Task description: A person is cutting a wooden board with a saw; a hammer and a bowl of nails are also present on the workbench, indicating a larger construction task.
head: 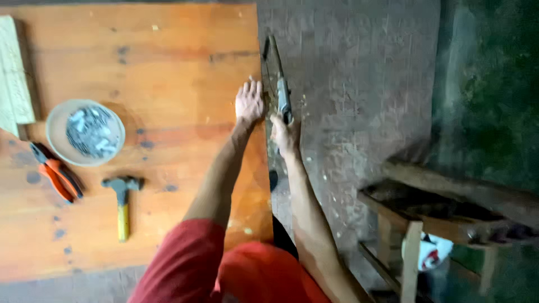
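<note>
Clearly the cut is under way: the right hand (285, 133) has its fingers wrapped round the handle of a saw (279, 84) at the right edge of the wooden board (168, 84), while the left hand (250, 102) lies flat, fingers spread, just beside the blade. How deep the cut runs I cannot tell. A hammer (122, 199), orange pliers (56, 173) and a bowl of nails (85, 133) lie well apart on the left.

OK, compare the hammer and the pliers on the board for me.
The hammer has a yellow handle and a dark head; the pliers have orange handles and dark jaws. The hammer lies straight, handle toward the person; the pliers lie slanted, handles spread. Both rest untouched on the wooden board, left of both hands.
</note>
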